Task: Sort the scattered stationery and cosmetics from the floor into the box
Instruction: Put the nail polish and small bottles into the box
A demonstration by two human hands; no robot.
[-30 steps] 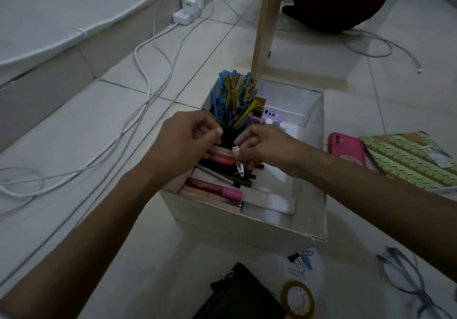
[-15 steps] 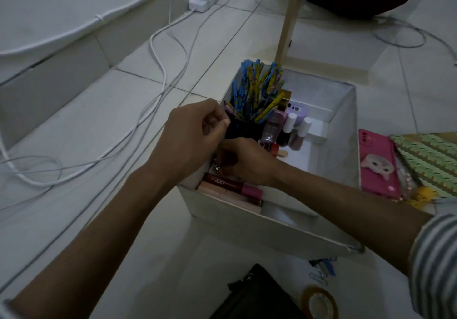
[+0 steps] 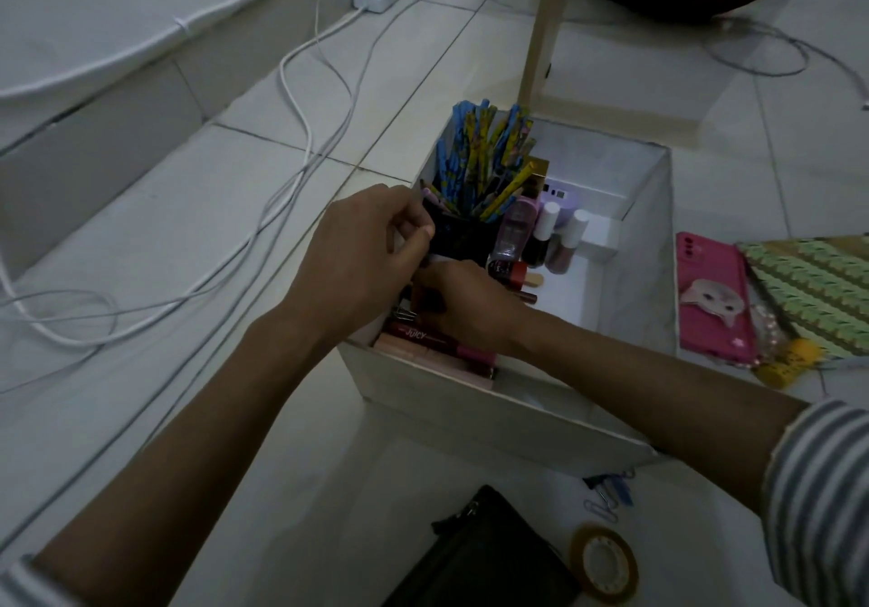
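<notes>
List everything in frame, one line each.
box: 1, white, floor centre
pens: many, blue and yellow, upright in cup
cup: 1, black, box's far-left corner
bottles: at least 3, two white-capped, right of cup
lip tubes: several, red and pink, box's near-left
phone: 1, pink, floor right of box
pouch: 1, black, floor, bottom edge
tape roll: 1, yellowish, right of pouch
clips: few, blue and black, floor before box
cables: several, white, floor left
hands: left hand at cup's rim, right hand among lip tubes; grips unclear

One box (image 3: 493, 418), one pink phone (image 3: 710, 296), one tape roll (image 3: 583, 544), one black pouch (image 3: 484, 559), two white-capped bottles (image 3: 541, 239), one clear bottle (image 3: 515, 230), and pens (image 3: 479, 159) bundled too densely to count.
</notes>
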